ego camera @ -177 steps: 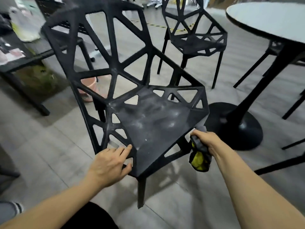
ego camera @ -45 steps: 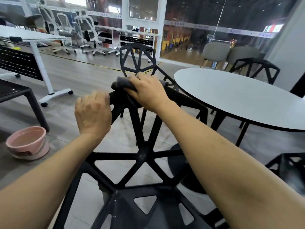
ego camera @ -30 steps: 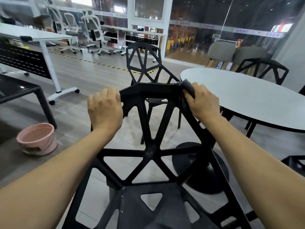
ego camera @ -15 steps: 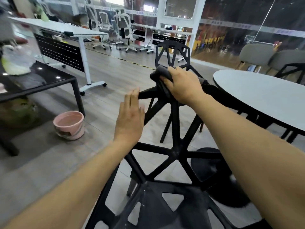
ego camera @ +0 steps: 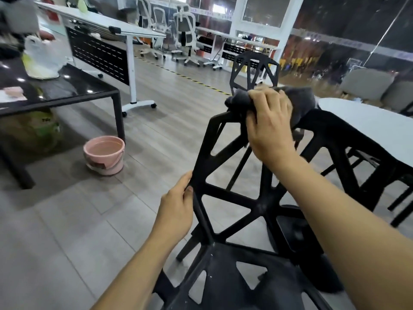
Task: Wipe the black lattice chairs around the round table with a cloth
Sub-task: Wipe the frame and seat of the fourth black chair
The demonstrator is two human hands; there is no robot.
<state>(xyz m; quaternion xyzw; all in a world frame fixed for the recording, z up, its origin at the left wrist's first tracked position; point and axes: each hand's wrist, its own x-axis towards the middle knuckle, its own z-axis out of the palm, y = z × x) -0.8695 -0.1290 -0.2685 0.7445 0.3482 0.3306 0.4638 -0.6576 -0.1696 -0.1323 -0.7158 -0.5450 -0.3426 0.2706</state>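
Black plastic struts fill the lower middle of the head view: the nearest lattice chair (ego camera: pixel 257 198) stands with its backrest toward the centre of the frame and its dusty seat at the bottom edge. On the top rail of that backrest, centre right, the right hand (ego camera: pixel 269 124) presses down with its fingers curled over a dark grey cloth (ego camera: pixel 299 98), which is bunched on the rail and spills out on both sides of the hand. Lower, at centre left, the left hand (ego camera: pixel 176 211) grips the backrest's left edge strut, thumb on the near face and fingers wrapped behind it. At the right edge the white round table (ego camera: pixel 366 121) sits just beyond the chair, its black base partly showing through the lattice. A second black lattice chair (ego camera: pixel 254 70) stands behind the cloth, upper centre, and what seems to be part of a third crosses under the table at right, though it is blurred. A pink bucket (ego camera: pixel 104 155) rests on the grey floor at centre left, beside the leg of a glossy black table (ego camera: pixel 67 90). White office chairs (ego camera: pixel 185 34) line a long white desk (ego camera: pixel 116 30) across the top left.
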